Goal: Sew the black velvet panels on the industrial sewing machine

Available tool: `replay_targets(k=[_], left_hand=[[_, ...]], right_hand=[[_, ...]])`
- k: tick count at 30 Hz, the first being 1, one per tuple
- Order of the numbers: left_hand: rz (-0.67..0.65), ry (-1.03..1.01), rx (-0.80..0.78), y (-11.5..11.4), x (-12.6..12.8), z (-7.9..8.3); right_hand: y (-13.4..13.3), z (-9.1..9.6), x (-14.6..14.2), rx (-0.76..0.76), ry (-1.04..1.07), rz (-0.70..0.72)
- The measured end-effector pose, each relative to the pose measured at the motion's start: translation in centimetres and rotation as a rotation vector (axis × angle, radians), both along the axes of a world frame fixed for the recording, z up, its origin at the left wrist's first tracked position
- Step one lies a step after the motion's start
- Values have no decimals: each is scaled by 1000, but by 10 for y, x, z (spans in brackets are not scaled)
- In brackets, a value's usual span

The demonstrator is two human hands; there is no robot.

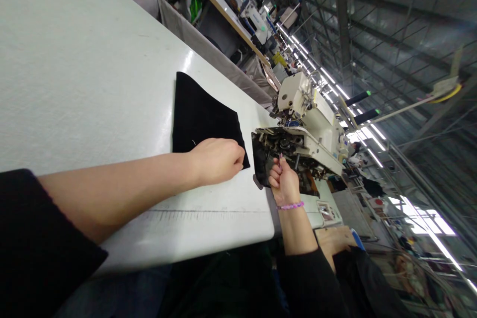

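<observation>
A sewing machine (311, 114) is tilted back on its hinge, and its underside (285, 143) with the dark metal workings shows. Right at that underside is my right hand (285, 179), fingers pinched together around a small, thin thing too blurred to name. A beaded bracelet (289, 205) circles that wrist. My left hand (219, 159) rests in a loose fist over the lower edge of a black fabric piece (203, 109), which lies flat on the white table (93, 74). Whether anything is inside that fist is hidden.
Below the raised machine is a dark opening (263, 161) in the table. A ruler scale (208, 214) runs along the table's near side. Two dark thread cones (363, 117) stand behind the machine. More sewing machines (257, 22) line a bench beyond.
</observation>
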State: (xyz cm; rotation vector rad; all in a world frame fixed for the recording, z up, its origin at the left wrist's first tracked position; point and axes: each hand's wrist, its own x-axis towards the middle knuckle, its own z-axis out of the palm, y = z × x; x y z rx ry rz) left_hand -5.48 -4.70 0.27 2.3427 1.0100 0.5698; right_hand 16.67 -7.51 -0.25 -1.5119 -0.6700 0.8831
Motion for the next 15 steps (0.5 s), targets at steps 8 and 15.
replay_targets(k=[8,15], left_hand=[[4,12,-10,-1,-1,1],[7,25,-33,-2,0,1]], right_hand=[[-8,-1,0,-56,-90,44],[-1,-3,-3,12,-166,-37]])
